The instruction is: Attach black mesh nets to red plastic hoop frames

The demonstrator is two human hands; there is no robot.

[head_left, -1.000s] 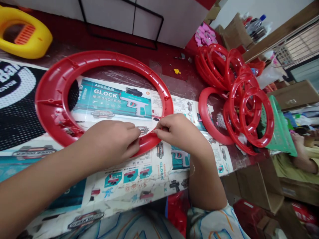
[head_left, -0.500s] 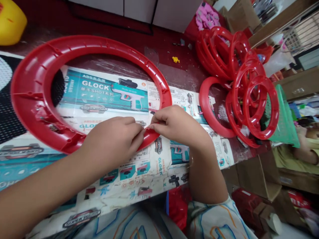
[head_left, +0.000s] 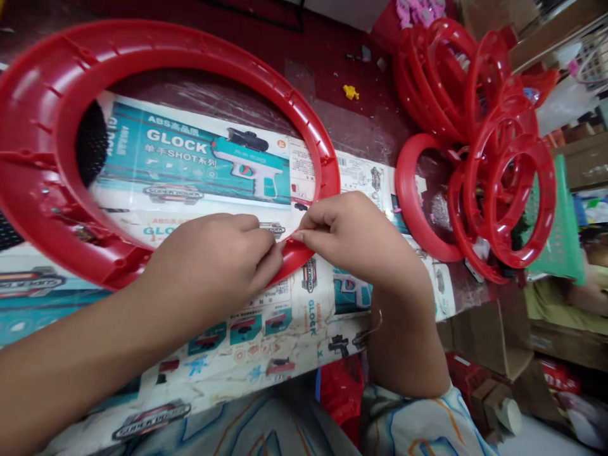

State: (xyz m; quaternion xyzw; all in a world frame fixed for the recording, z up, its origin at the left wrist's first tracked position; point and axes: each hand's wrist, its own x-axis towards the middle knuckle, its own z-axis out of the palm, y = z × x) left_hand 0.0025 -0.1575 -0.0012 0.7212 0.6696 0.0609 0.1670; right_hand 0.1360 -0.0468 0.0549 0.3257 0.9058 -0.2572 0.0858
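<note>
A large red plastic ring [head_left: 327,158] lies with its ribbed, hollow side up in the head view. Both hands meet at its near right rim. My left hand [head_left: 216,253] is closed, its thumb and fingers pinched together over the rim. Facing it, my right hand [head_left: 344,234] pinches with thumb and forefinger at the same spot. Whatever sits between the fingertips is too small or too hidden to name. Small metal parts [head_left: 85,234] show inside the wide left section of the ring.
Printed toy-gun cardboard [head_left: 190,152] covers the table under the ring. Several red rings [head_left: 517,196] are heaped at the right, beside a green basket [head_left: 560,221]. A small yellow piece [head_left: 350,92] lies farther back. Part of another person's arm [head_left: 591,285] shows at the right edge.
The view has shifted, so the large ring appears farther left and higher, and the heaped rings farther right. Both hands stay pinched at the same part of the rim.
</note>
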